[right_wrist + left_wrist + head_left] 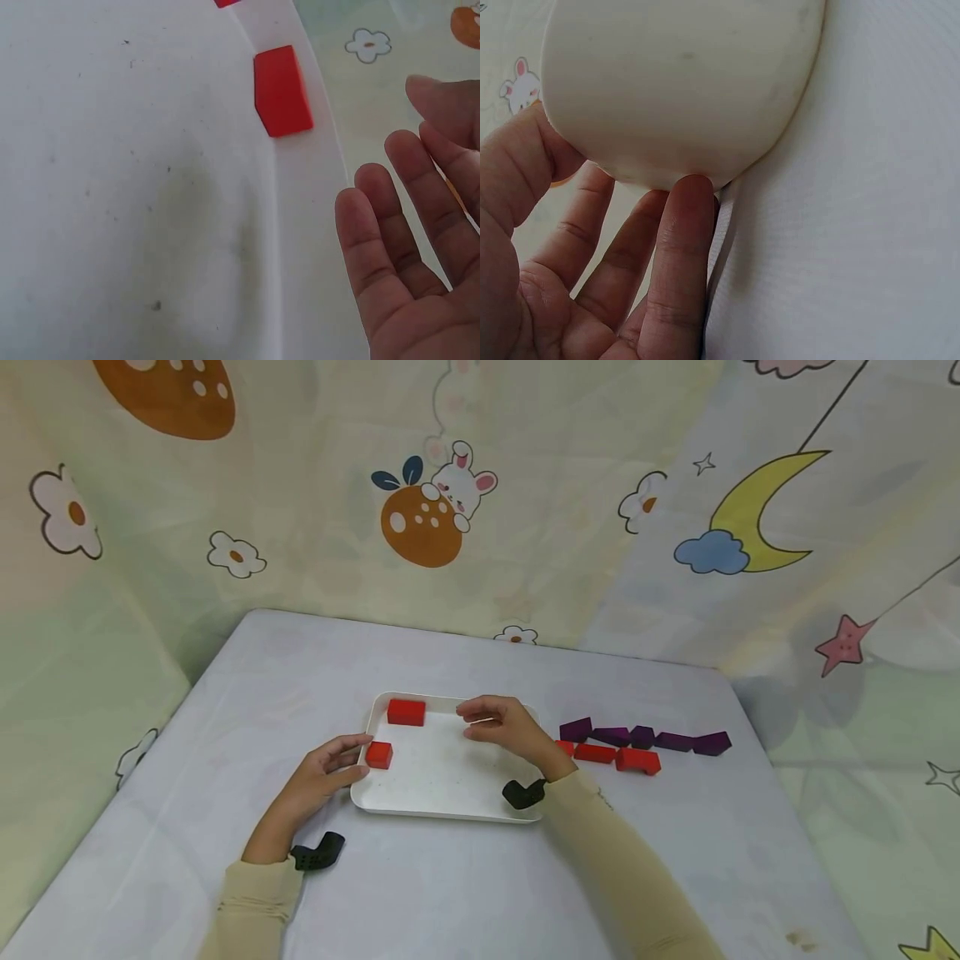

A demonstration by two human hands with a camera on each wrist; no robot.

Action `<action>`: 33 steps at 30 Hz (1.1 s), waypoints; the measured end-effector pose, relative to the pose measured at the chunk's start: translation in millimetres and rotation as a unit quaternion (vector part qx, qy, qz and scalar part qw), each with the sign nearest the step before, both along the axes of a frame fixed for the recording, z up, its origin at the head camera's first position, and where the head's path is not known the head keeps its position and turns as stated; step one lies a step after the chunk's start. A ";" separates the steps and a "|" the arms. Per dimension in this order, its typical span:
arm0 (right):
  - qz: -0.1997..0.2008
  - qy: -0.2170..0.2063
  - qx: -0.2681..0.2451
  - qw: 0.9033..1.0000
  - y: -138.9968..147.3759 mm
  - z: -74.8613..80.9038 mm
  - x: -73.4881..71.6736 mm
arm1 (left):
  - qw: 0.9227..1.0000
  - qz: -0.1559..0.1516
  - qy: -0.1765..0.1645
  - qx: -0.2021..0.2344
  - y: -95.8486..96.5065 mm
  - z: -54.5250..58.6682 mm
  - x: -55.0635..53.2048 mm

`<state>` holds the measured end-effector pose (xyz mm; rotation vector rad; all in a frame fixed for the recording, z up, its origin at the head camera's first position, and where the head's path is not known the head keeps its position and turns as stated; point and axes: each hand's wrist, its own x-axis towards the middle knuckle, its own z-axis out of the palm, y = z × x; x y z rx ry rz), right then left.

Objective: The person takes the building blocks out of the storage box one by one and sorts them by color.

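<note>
My left hand (pixel 315 779) touches the left edge of a white tray (pixel 450 793) with fairly straight fingers. In the left wrist view, fingertips (pixel 690 195) rest against the tray's outside wall (pixel 682 90). A small red block (pixel 379 756) lies inside the tray beside that hand. Toward the far left corner is a larger red block (pixel 406 712), also seen as a red block (pixel 283 91) in the right wrist view. My right hand (pixel 513 731) hovers over the tray's right part, fingers loosely bent and apart from the thumb, holding nothing.
Right of the tray, red blocks (pixel 595 753) lie in a row, the leftmost partly hidden by the right wrist. Behind them runs a row of several purple blocks (pixel 642 737). A white-covered table (pixel 420 893) bears everything, with a printed curtain (pixel 555 527) behind.
</note>
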<state>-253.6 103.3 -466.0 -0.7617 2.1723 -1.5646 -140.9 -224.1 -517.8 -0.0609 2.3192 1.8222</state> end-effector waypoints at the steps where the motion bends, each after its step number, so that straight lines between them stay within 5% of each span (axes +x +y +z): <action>1: 0.009 -0.005 0.003 1.000 -4.4 -1.2 -1.0 | 1.000 0.001 -0.001 -0.001 0.0 0.1 -0.2; 24: 0.095 -0.046 0.019 0.994 -97.3 -27.2 4.0 | 1.000 -0.006 0.002 0.003 -1.8 -0.5 1.1; 33: 0.096 -0.016 0.073 0.993 -111.8 -28.0 6.0 | 1.000 -0.009 0.016 0.021 -1.9 -1.8 -1.0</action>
